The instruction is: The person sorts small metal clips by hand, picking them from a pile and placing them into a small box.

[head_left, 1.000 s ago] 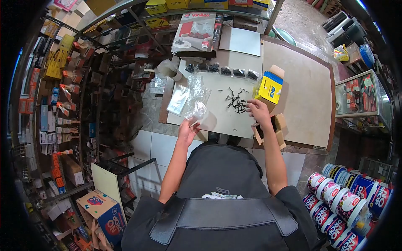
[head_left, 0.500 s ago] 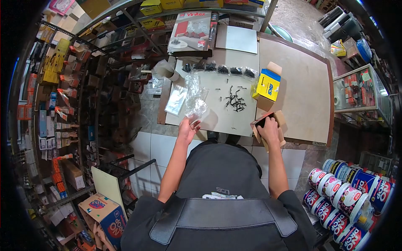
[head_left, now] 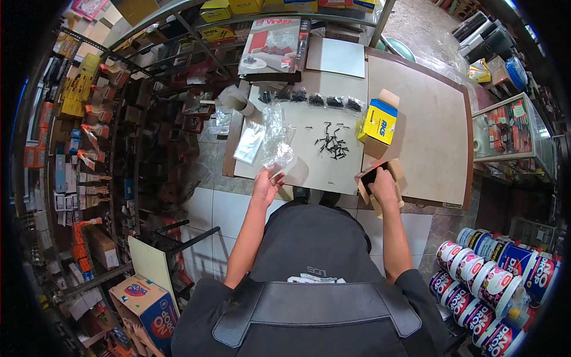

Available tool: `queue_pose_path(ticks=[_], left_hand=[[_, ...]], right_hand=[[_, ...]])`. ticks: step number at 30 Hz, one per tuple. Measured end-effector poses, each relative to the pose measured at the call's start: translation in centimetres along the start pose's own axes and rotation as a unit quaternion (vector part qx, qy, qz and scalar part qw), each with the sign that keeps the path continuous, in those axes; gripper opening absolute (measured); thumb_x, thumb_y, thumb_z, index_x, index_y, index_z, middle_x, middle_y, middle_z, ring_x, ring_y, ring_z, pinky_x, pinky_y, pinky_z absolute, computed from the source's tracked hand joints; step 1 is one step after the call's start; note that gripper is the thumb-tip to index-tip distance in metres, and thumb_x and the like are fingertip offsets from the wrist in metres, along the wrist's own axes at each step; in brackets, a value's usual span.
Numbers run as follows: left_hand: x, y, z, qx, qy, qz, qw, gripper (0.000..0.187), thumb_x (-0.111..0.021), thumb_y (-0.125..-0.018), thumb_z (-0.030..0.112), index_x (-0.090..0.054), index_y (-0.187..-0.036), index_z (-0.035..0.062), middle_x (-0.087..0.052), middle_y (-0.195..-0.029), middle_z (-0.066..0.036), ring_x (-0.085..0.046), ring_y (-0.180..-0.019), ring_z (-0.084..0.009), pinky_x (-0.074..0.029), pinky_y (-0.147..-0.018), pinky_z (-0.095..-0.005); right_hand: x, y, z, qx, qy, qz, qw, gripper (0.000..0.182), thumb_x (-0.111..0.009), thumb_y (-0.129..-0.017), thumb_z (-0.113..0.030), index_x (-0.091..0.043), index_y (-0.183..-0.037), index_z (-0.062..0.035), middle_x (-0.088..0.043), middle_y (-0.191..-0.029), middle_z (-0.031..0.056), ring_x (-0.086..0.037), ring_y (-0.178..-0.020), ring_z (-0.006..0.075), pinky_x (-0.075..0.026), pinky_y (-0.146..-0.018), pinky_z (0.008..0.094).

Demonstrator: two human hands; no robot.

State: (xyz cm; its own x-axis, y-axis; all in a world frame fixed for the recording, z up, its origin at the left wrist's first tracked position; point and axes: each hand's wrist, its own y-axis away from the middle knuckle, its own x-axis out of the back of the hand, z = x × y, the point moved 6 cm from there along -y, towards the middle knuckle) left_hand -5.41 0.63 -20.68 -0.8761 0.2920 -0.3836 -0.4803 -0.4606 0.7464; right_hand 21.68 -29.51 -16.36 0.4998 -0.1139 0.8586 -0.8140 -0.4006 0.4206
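- Right hand [head_left: 382, 185] reaches into the open cardboard box [head_left: 375, 177] (contents hidden; grip unclear).
- Left hand [head_left: 266, 184] pinches a clear plastic bag [head_left: 276, 140], stretching away across the table [head_left: 416, 119].

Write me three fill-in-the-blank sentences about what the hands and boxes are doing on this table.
1. The left hand holds a clear plastic ____.
2. The right hand reaches into an open ____ box at the table's near edge.
3. The loose black screws lie just left of the ____ box.

Missing words: bag; cardboard; yellow
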Motion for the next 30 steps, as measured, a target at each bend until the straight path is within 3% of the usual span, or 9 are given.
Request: queue_pose_path(ticks=[9,13,15,18,23,25,27,29,30], left_hand=[[-0.2,-0.2,-0.2,0.001,-0.004,-0.003,1.0,0.031,-0.049,-0.101,0.02,-0.055,-0.13,0.0109,-0.063,-0.124,-0.007,-0.065,-0.098,-0.0212,-0.054,-0.079,-0.0383],[-0.3,-0.3,-0.4,0.005,-0.008,0.003,1.0,0.031,-0.048,-0.101,0.02,-0.055,-0.13,0.0107,-0.063,-0.124,-0.007,-0.065,-0.098,-0.0211,-0.054,-0.078,-0.0382],[-0.3,-0.3,-0.4,-0.003,-0.005,0.001,1.0,0.031,-0.055,-0.1,0.025,-0.058,-0.126,0.0088,-0.065,-0.121,-0.008,-0.063,-0.102,-0.0228,-0.054,-0.081,-0.0402],[-0.4,-0.3,-0.3,0.003,-0.012,0.005,1.0,0.032,-0.048,-0.101,0.021,-0.055,-0.131,0.0105,-0.063,-0.125,-0.007,-0.065,-0.098,-0.0214,-0.054,-0.078,-0.038],[-0.1,-0.3,-0.4,-0.001,-0.005,0.002,1.0,0.031,-0.05,-0.101,0.023,-0.057,-0.128,0.0098,-0.064,-0.123,-0.007,-0.064,-0.101,-0.0222,-0.054,-0.08,-0.0391],[-0.2,-0.1,-0.3,-0.004,-0.006,-0.001,1.0,0.031,-0.053,-0.1,0.025,-0.058,-0.126,0.0091,-0.065,-0.121,-0.007,-0.064,-0.103,-0.0229,-0.054,-0.082,-0.0402],[-0.3,-0.1,-0.4,0.003,-0.008,-0.002,1.0,0.032,-0.047,-0.101,0.02,-0.055,-0.13,0.0097,-0.063,-0.123,-0.008,-0.064,-0.1,-0.0223,-0.054,-0.08,-0.0387],[-0.4,-0.1,-0.5,0.004,-0.01,-0.003,1.0,0.031,-0.048,-0.101,0.02,-0.055,-0.13,0.0095,-0.063,-0.123,-0.008,-0.064,-0.1,-0.0224,-0.054,-0.08,-0.0386],[-0.5,-0.1,-0.5,0.004,-0.012,-0.004,1.0,0.031,-0.049,-0.101,0.019,-0.055,-0.13,0.0093,-0.063,-0.123,-0.009,-0.064,-0.1,-0.0225,-0.054,-0.08,-0.0386]], right_hand=[[0.6,0.5,-0.7,0.051,0.025,0.0,0.998,0.038,-0.077,-0.075,-0.008,-0.061,-0.109,0.0011,-0.066,-0.106,0.0237,-0.062,-0.106,0.0435,-0.052,-0.092,0.0494],[0.6,0.2,-0.5,0.082,-0.013,0.026,0.996,0.025,-0.069,-0.077,-0.007,-0.064,-0.1,0.0019,-0.069,-0.097,0.025,-0.065,-0.098,0.0441,-0.053,-0.086,0.051],[0.4,0.0,-0.1,0.079,-0.015,0.033,0.996,0.021,-0.066,-0.078,-0.007,-0.064,-0.097,0.0021,-0.069,-0.094,0.0252,-0.066,-0.096,0.0442,-0.053,-0.084,0.0515],[0.6,0.0,-0.2,0.091,-0.039,0.041,0.994,0.018,-0.063,-0.079,-0.006,-0.065,-0.095,0.0025,-0.069,-0.09,0.0248,-0.066,-0.092,0.0448,-0.053,-0.081,0.0511],[2.2,0.7,-0.2,0.078,-0.118,0.058,0.988,0.017,-0.067,-0.082,-0.007,-0.067,-0.097,0.0012,-0.07,-0.086,0.0207,-0.069,-0.085,0.036,-0.054,-0.077,0.0424],[2.8,0.7,0.3,0.065,-0.15,0.037,0.986,0.018,-0.067,-0.083,-0.007,-0.068,-0.099,0.0007,-0.07,-0.085,0.0191,-0.069,-0.084,0.0335,-0.053,-0.077,0.0408],[3.7,0.7,0.4,0.052,-0.181,0.015,0.982,0.019,-0.068,-0.083,-0.008,-0.069,-0.1,0.0002,-0.07,-0.084,0.0175,-0.069,-0.083,0.0309,-0.053,-0.076,0.0393],[4.6,0.9,0.2,0.018,-0.203,-0.015,0.979,0.02,-0.067,-0.083,-0.009,-0.072,-0.101,-0.0005,-0.072,-0.098,0.0225,-0.07,-0.096,0.0379,-0.054,-0.084,0.0472],[4.2,0.8,0.5,0.016,-0.202,-0.015,0.979,0.02,-0.067,-0.083,-0.009,-0.072,-0.101,-0.0005,-0.072,-0.098,0.0225,-0.07,-0.096,0.0379,-0.054,-0.084,0.0472]])
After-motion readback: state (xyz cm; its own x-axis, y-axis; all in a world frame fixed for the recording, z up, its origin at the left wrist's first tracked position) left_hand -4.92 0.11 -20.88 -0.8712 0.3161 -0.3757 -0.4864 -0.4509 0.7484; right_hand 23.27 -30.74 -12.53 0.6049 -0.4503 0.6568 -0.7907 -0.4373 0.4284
